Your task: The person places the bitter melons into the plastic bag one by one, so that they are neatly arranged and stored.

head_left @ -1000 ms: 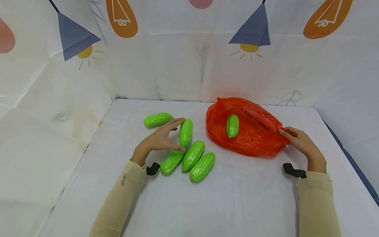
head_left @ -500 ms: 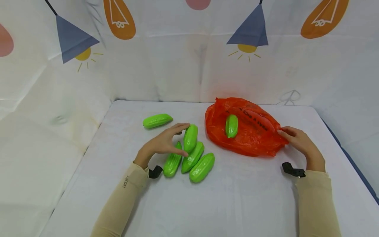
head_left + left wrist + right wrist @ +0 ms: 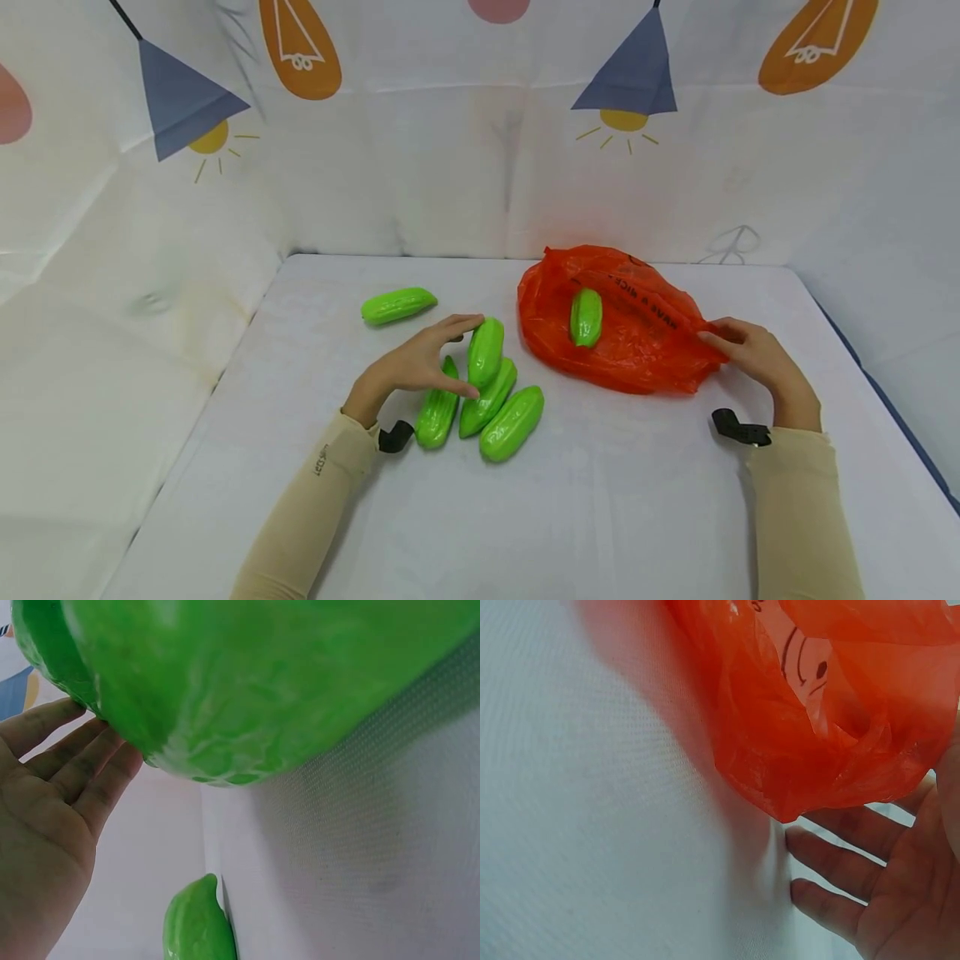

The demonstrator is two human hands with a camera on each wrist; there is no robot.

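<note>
My left hand [image 3: 412,358] pinches a shiny green cucumber [image 3: 486,352] end to end, thumb at its near end and fingers at its far end. It overlaps another cucumber [image 3: 483,414] behind the thumb. In the left wrist view, the fingertips [image 3: 124,757] touch the end of a large green shape; which cucumber this is I cannot tell. With thumb and fingers, my right hand [image 3: 765,362] pinches the right edge of a red plastic bag [image 3: 637,358] lying flat with black print. A shorter green cucumber [image 3: 586,317] shows at the bag's left part.
Two more cucumbers lie close by: one [image 3: 437,412] beside the left wrist, one [image 3: 512,423] on the near right. Another cucumber [image 3: 399,306] lies apart at the back left. The white table [image 3: 570,517] meets a printed cloth wall [image 3: 450,183] behind.
The left hand has shifted slightly right and nearer, bringing the pinched cucumber along. The cucumber beside the left wrist has turned more upright in view. The right hand keeps its pinch on the bag.
</note>
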